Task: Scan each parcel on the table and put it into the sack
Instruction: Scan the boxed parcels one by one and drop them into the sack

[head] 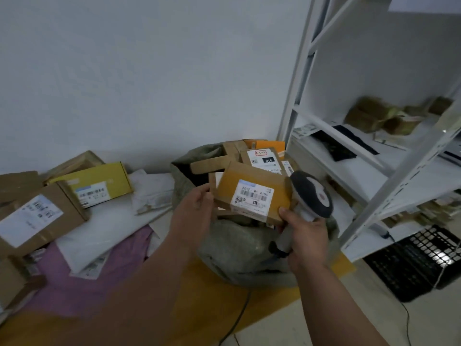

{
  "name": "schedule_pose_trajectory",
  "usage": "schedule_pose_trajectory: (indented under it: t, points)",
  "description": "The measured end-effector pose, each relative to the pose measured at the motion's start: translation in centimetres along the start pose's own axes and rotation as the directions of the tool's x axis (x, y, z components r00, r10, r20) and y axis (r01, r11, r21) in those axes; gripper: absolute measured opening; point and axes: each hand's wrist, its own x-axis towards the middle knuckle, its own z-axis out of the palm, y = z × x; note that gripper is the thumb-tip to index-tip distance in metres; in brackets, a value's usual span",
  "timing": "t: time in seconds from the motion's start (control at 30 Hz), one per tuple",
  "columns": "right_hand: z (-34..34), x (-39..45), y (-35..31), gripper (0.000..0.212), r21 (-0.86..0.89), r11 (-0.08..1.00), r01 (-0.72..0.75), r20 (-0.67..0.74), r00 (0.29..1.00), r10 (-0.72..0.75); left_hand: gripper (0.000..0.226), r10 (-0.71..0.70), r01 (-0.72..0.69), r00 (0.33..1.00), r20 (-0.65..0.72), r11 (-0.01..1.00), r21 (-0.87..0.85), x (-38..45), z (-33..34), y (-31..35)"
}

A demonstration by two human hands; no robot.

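A flat cardboard parcel [252, 193] is held over the open mouth of the grey-green sack [234, 250], its white barcode label [252, 197] turned up toward the camera. The parcel's long axis runs left to right and slopes a little down toward the right, so that it spans the gap between the two hands and lies directly above the boxes already heaped in the sack [262, 159]. The left hand [193, 213] meets the parcel's left edge, fingers curled round it, thumb on top near the corner. The right hand [308, 236] is wrapped round the handle of a handheld barcode scanner [313, 196], whose dark head rises just beside the parcel's right edge; the thumb of this hand also presses on the parcel's near right corner. Both grips are thus closed: the left on the parcel alone, the right on the scanner with only the thumb steadying the parcel. Neither hand is clearly nearer the sack; the parcel sits between them, and the sack lies straight below and slightly beyond. Judging from this position, the coming move is a short lowering onto the heap, and because the sack looks almost full the parcel may have to lie on top. More parcels wait on the table to the left, among them a yellow box [99, 183] and a brown box [40, 218], well apart from the sack.
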Motion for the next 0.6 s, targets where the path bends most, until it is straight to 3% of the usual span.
schedule_pose_trajectory:
  t: [0.13, 0.23, 0.3, 0.43, 0.6]
  points:
    - [-3.1, 2.0, -1.2, 0.048, -0.003, 0.998, 0.068, -0.096, 0.993, -0.068, 0.040, 0.125, -0.200, 0.968, 0.216, 0.906, 0.373, -0.4, 3.4, -0.3]
    - [-5.4, 3.2, -1.9, 0.025, 0.019, 0.995, 0.097, -0.121, 0.988, -0.094, 0.050, 0.033, -0.345, 0.878, 0.478, 0.737, 0.582, -0.1, 5.3, -0.8]
    - [-6.4, 3.6, -2.0, 0.024, -0.005, 0.994, 0.108, -0.114, 0.988, -0.108, 0.055, -0.092, -0.399, 0.825, 0.557, 0.604, 0.690, 0.1, 6.0, -1.0]
    - [-7.5, 3.9, -2.0, 0.034, -0.084, 0.988, 0.127, -0.067, 0.989, -0.133, 0.037, -0.257, -0.459, 0.764, 0.592, 0.428, 0.779, 0.2, 6.5, -0.2]
    - [-7.8, 4.3, -2.4, 0.039, -0.166, 0.979, 0.122, 0.049, 0.992, -0.115, 0.034, -0.422, -0.542, 0.613, 0.668, 0.391, 0.744, 0.4, 5.8, 2.0]
